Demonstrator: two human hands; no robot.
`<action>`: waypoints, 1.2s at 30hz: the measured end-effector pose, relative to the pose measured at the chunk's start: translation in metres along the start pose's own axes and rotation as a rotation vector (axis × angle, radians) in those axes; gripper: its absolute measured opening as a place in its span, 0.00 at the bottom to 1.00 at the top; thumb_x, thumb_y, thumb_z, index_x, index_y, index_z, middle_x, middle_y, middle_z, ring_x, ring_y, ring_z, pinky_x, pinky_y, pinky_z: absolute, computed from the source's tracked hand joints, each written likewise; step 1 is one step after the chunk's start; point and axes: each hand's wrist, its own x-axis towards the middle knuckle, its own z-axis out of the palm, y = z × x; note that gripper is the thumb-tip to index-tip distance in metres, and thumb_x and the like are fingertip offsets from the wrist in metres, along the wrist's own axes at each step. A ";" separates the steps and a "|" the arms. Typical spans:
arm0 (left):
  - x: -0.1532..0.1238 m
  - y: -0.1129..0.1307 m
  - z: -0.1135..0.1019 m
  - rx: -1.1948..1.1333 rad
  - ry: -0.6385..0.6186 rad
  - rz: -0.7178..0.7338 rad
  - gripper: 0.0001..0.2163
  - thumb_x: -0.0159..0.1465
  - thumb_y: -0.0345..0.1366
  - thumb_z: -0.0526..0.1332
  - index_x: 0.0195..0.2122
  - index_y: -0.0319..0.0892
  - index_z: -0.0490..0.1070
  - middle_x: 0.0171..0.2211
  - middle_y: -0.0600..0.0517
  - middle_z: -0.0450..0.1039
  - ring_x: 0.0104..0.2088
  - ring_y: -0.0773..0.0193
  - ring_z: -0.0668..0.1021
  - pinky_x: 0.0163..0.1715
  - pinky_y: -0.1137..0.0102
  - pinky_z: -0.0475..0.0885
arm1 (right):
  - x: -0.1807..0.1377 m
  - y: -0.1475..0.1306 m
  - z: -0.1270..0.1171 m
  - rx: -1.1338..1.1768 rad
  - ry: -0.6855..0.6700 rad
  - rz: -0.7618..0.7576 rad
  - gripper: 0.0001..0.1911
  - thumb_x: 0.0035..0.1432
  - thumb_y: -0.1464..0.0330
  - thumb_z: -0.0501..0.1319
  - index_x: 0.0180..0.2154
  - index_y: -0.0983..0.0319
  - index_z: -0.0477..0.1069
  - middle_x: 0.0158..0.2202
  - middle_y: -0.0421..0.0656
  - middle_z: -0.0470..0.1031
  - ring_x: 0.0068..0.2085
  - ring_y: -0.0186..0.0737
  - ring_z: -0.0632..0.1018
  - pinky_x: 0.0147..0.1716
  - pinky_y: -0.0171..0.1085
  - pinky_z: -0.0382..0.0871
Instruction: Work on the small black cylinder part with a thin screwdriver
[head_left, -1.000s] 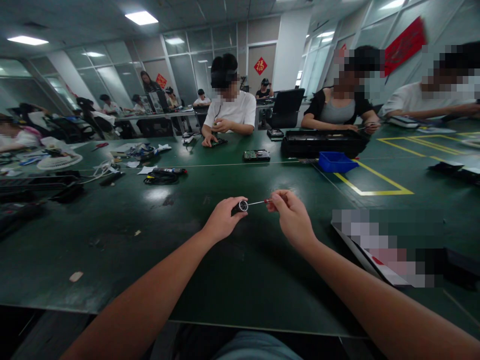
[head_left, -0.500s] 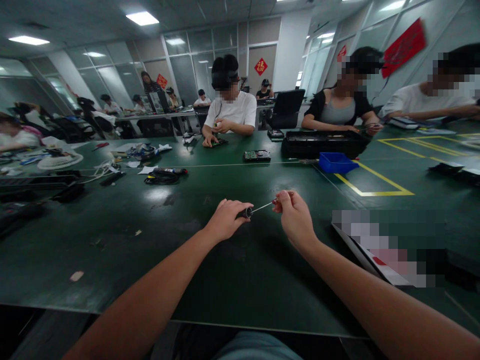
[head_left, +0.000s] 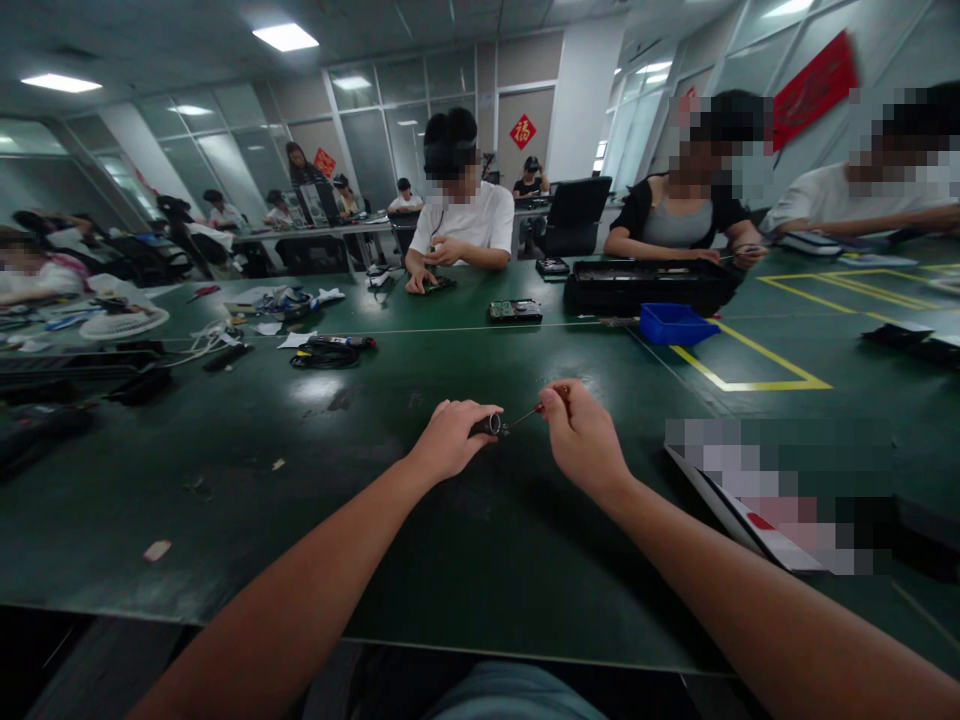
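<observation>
My left hand (head_left: 450,438) is closed around a small dark cylinder (head_left: 486,425) with a shiny ring at its open end, which faces right. In my right hand (head_left: 581,430) is a screwdriver (head_left: 525,416), gripped by its reddish handle. The thin metal shaft slants down and left to the cylinder's mouth. A small bit of something (head_left: 505,429) shows at the shaft's tip, too small to make out. Both hands are above the green table (head_left: 420,560).
Ahead lie a bundled black cable (head_left: 330,352), a green circuit board device (head_left: 514,311), a blue bin (head_left: 675,325) and a long black housing (head_left: 649,287). A white, partly blurred box (head_left: 720,500) lies right of my right arm. Several people sit across the table.
My right hand has moved slightly left, toward the cylinder. The screwdriver's tip has come from inside the ring to just outside its rim. My left hand has barely moved.
</observation>
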 end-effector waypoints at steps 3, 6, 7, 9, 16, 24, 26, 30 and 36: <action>0.000 0.002 0.000 -0.064 0.029 -0.010 0.16 0.65 0.36 0.65 0.55 0.46 0.73 0.48 0.48 0.77 0.51 0.53 0.76 0.56 0.55 0.66 | 0.001 0.000 -0.001 -0.030 -0.002 -0.004 0.12 0.69 0.60 0.51 0.38 0.58 0.68 0.31 0.44 0.77 0.32 0.44 0.77 0.33 0.41 0.64; 0.000 0.003 0.000 -0.194 0.112 -0.066 0.16 0.64 0.33 0.66 0.53 0.43 0.72 0.49 0.48 0.76 0.50 0.55 0.76 0.54 0.59 0.69 | 0.001 0.000 -0.001 -0.035 0.019 0.000 0.12 0.69 0.60 0.51 0.38 0.59 0.68 0.31 0.44 0.77 0.33 0.44 0.77 0.34 0.40 0.64; 0.000 0.004 0.001 -0.238 0.155 -0.094 0.15 0.64 0.33 0.65 0.52 0.43 0.72 0.49 0.48 0.76 0.50 0.56 0.76 0.54 0.60 0.69 | 0.001 0.000 -0.001 -0.034 0.025 0.001 0.13 0.70 0.60 0.51 0.38 0.59 0.68 0.32 0.44 0.77 0.33 0.44 0.77 0.34 0.40 0.64; 0.001 0.005 0.000 -0.305 0.236 -0.144 0.15 0.65 0.32 0.64 0.53 0.43 0.70 0.50 0.47 0.75 0.51 0.56 0.76 0.54 0.61 0.70 | 0.001 0.000 -0.002 -0.031 0.029 0.003 0.13 0.70 0.59 0.51 0.39 0.59 0.68 0.32 0.44 0.77 0.33 0.45 0.77 0.34 0.40 0.64; -0.001 0.009 -0.006 -0.243 0.182 -0.209 0.16 0.66 0.42 0.63 0.52 0.42 0.69 0.47 0.45 0.75 0.45 0.54 0.77 0.46 0.59 0.73 | -0.001 -0.005 -0.003 -0.014 0.009 -0.002 0.13 0.70 0.59 0.51 0.38 0.58 0.68 0.31 0.44 0.77 0.33 0.45 0.77 0.34 0.41 0.65; -0.002 0.010 0.002 0.051 -0.020 -0.076 0.14 0.69 0.39 0.58 0.54 0.47 0.75 0.46 0.47 0.75 0.45 0.53 0.77 0.44 0.61 0.73 | -0.001 -0.005 -0.003 -0.010 0.006 -0.007 0.13 0.69 0.59 0.51 0.38 0.58 0.69 0.31 0.44 0.77 0.34 0.45 0.78 0.35 0.41 0.65; -0.002 0.012 0.003 0.149 -0.067 -0.042 0.15 0.69 0.40 0.58 0.54 0.47 0.75 0.45 0.46 0.74 0.44 0.53 0.77 0.41 0.61 0.73 | -0.001 -0.005 -0.003 -0.011 -0.002 -0.006 0.14 0.70 0.59 0.51 0.38 0.58 0.69 0.31 0.44 0.77 0.34 0.45 0.78 0.35 0.41 0.65; 0.001 0.015 0.004 0.237 -0.113 -0.018 0.13 0.68 0.42 0.59 0.50 0.45 0.77 0.42 0.44 0.74 0.44 0.50 0.76 0.39 0.61 0.73 | -0.001 -0.005 -0.003 -0.014 -0.020 0.000 0.14 0.70 0.58 0.50 0.38 0.58 0.69 0.31 0.43 0.76 0.33 0.44 0.77 0.33 0.40 0.65; 0.002 0.010 -0.003 0.131 -0.098 -0.079 0.10 0.66 0.40 0.62 0.44 0.44 0.78 0.41 0.46 0.75 0.41 0.54 0.77 0.40 0.63 0.73 | -0.001 -0.005 -0.003 -0.009 -0.023 0.000 0.13 0.70 0.59 0.51 0.38 0.58 0.69 0.31 0.43 0.77 0.33 0.43 0.77 0.33 0.40 0.65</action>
